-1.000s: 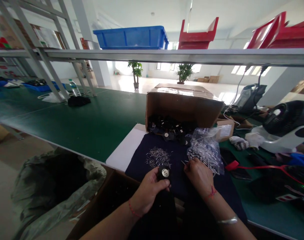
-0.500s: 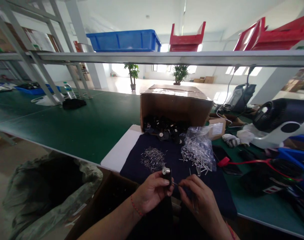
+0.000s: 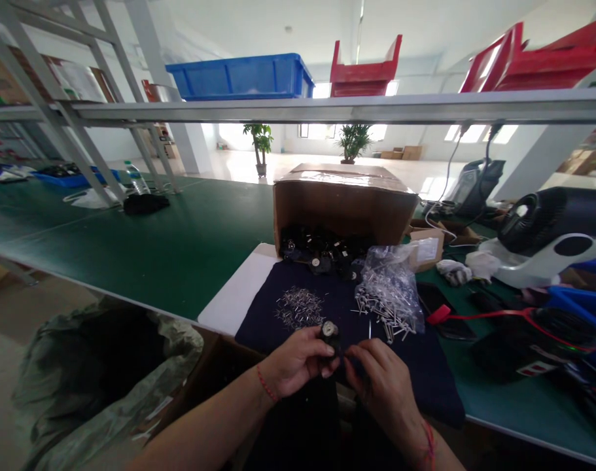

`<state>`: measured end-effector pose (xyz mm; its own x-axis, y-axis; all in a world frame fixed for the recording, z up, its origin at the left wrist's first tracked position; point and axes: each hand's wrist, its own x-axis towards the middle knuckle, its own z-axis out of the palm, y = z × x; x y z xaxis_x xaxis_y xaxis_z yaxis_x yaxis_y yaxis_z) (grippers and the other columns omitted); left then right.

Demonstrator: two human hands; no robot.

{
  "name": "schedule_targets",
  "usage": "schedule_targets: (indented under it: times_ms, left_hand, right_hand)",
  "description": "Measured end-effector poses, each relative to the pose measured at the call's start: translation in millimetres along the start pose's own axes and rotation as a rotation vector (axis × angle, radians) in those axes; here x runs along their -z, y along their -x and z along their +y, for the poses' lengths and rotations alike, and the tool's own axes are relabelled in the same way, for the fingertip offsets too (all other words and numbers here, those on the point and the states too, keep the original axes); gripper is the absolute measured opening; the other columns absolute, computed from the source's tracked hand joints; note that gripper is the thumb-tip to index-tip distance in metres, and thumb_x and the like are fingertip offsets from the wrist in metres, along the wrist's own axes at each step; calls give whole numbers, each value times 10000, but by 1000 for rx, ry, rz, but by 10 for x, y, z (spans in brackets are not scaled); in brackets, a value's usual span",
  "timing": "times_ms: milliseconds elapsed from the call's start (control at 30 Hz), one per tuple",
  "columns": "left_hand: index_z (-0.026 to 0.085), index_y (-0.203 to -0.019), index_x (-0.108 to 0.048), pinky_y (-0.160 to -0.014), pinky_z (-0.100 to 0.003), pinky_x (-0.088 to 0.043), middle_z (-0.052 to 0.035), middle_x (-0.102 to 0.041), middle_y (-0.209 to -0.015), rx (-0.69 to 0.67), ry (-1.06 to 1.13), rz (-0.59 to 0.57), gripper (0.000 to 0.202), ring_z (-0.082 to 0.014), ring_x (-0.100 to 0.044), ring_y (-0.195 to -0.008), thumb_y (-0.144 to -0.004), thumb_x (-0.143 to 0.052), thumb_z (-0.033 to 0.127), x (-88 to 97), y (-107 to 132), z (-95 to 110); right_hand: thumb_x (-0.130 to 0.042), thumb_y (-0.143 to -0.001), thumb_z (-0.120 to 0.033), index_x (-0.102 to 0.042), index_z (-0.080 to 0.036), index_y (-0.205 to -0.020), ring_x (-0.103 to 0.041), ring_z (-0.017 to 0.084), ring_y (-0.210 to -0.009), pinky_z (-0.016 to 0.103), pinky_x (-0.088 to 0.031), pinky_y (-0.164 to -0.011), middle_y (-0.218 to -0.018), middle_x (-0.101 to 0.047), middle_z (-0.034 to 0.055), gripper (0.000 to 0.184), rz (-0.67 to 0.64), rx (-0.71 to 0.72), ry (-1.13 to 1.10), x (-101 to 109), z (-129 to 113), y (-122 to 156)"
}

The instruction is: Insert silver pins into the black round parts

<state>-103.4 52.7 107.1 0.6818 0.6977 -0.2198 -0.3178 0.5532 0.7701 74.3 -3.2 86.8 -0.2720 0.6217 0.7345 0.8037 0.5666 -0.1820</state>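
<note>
My left hand point(image 3: 302, 360) is closed around a small black part with a round silver metal end point(image 3: 330, 329), which faces up toward me. Close beside it, my right hand point(image 3: 383, 373) is closed, its fingertips pinched near the part's lower right side. A thin metal rod point(image 3: 369, 327) sticks up from behind the right fingers; its lower end is hidden. Whatever lies between the right fingertips is too small to make out. Beyond the hands, on a dark blue cloth point(image 3: 263, 320), lie a heap of small metal pins point(image 3: 301, 307) and several longer screw-like pieces point(image 3: 388, 320) spilling from a clear plastic bag point(image 3: 388, 275).
An open cardboard box point(image 3: 347, 190) holding several black parts point(image 3: 322, 252) stands behind the cloth. To the right are a fan point(image 3: 553, 229), a blue bin point(image 3: 577, 314) and a black object with a red strap point(image 3: 518, 350). A large sack point(image 3: 57, 386) stands below the table's left front edge.
The black part has turned in my left hand, so its round metal end now faces me more. My right fingertips have closed in on it, and more of the upright rod shows.
</note>
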Motion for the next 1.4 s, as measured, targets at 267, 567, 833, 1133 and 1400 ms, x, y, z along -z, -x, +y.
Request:
schedule_targets:
  times_ms: [267,567,833,1133,1400]
  left_hand:
    - [161,-755,-587,-473,-212,-378,25,-589,-619,95,-263,35,201,-89,-533,-514,-565,-631,115,61,-252,-2]
    - [169,-711,-550,-451,-192,-372,39,-569,-541,142,-399,-26,174,-86,-509,-477,-544,-599,160,-9,-301,43]
    - [181,-747,-519,-463,-194,-362,49,-559,-534,142,-442,-9,202,-83,-496,-468,-555,-563,135,-29,-305,41]
    - [183,-738,-522,-458,-194,-361,54,-555,-526,139,-466,-7,196,-84,-497,-475,-551,-560,138,-44,-301,32]
    - [184,-711,-515,-465,-193,-362,54,-550,-548,175,-493,-12,166,-80,-502,-486,-557,-547,131,-77,-292,72]
  right_hand:
    - [-491,-1013,-264,-670,-194,-855,-616,165,-679,274,-476,-613,-794,-629,44,250,-170,-221,-172,-116,99,129]
    - [-682,-789,-714,-359,-227,-581,-223,46,-386,158,-158,-302,-501,-308,-96,620,215,-1116,-1178,119,114,-389]
    - [-710,-717,-758,-411,-214,-600,-267,23,-333,147,-160,-291,-469,-393,-86,632,54,-1112,-1136,-43,106,-465]
    - [-680,-683,-815,-384,-226,-602,-261,24,-331,149,-152,-292,-461,-382,-89,664,85,-1144,-1072,-11,46,-489]
    - [-632,-798,-753,-382,-224,-596,-247,30,-337,157,-156,-305,-454,-347,-95,619,40,-1070,-1099,-85,82,-382]
